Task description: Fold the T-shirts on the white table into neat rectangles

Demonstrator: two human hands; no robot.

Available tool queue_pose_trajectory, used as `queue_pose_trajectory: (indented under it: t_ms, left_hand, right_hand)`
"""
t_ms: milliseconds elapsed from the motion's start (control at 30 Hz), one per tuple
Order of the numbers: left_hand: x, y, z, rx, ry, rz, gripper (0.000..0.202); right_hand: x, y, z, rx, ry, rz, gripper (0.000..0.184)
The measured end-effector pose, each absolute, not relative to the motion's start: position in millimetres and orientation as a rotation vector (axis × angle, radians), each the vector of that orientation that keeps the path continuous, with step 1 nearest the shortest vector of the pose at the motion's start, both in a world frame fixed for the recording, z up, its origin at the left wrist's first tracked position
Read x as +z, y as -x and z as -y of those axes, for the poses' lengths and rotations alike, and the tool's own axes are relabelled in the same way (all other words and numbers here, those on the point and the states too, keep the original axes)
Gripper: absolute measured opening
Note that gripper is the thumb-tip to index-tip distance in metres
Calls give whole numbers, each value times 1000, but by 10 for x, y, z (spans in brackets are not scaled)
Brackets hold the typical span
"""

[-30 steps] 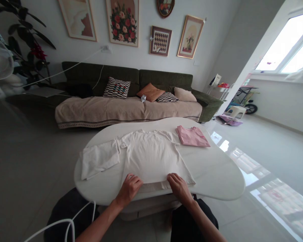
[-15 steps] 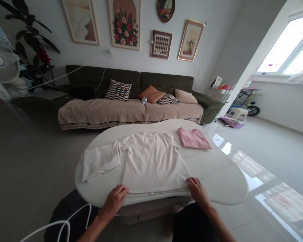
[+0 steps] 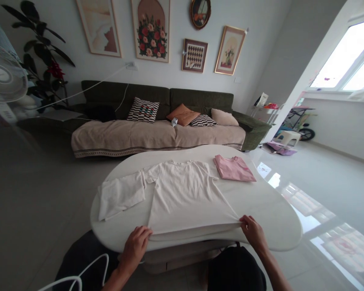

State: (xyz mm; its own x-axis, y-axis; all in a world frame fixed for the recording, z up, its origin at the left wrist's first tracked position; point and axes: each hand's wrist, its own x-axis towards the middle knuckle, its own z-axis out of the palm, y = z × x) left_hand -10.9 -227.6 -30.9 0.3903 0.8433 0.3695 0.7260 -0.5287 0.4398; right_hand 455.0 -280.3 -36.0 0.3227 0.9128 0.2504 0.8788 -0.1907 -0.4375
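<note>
A white T-shirt (image 3: 185, 194) lies spread flat on the white oval table (image 3: 269, 218), neck toward the sofa. My left hand (image 3: 136, 244) pinches the shirt's near left hem corner at the table's front edge. My right hand (image 3: 253, 230) pinches the near right hem corner and holds it stretched outward. A folded white cloth (image 3: 121, 195) lies left of the shirt. A folded pink shirt (image 3: 234, 168) sits at the table's far right.
A dark green sofa (image 3: 157, 117) with a beige cover and cushions stands behind the table. A fan (image 3: 3, 76) and a plant (image 3: 45, 60) are at the left. A white cable (image 3: 79, 275) loops by my left arm. Glossy floor lies to the right.
Both hands slid apart along the hem from its middle to its two corners, the right one farther right, pulling the hem taut and wider.
</note>
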Motion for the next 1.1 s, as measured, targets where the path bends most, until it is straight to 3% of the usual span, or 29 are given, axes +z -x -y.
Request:
queue_pose_trajectory:
  t_ms: [167, 400, 600, 733, 800, 900, 1000, 1100]
  left_hand:
    - [-294, 129, 2329, 769, -2458, -1417, 32]
    - [-231, -308, 2132, 830, -2481, -1508, 45]
    - [-232, -659, 1859, 401, -2494, -1568, 51]
    - [-131, -588, 1775, 204, -2384, -1809, 53]
    - [5, -593, 1648, 136, -2343, -1829, 42]
    - [251, -682, 1222, 163, -2254, -1863, 32]
    - [405, -743, 575, 251, -2199, -1971, 31]
    - [398, -647, -42, 221, -2122, -2075, 31]
  right_hand:
    - [-377, -4633, 2851, 190, 2117, 1648, 27]
    - [-336, -4006, 2422, -110, 1984, 1801, 43]
    - [-525, -4011, 2267, 112, 2162, 1918, 51]
    - [-647, -4286, 2273, 23, 2346, 1668, 55]
    - [-611, -4194, 2191, -107, 2379, 1521, 54]
    - [-460, -3602, 2003, -236, 2170, 1492, 47]
    - [-419, -2617, 1893, -103, 1710, 1789, 37]
    - [-695, -1658, 1896, 104, 1547, 2041, 44]
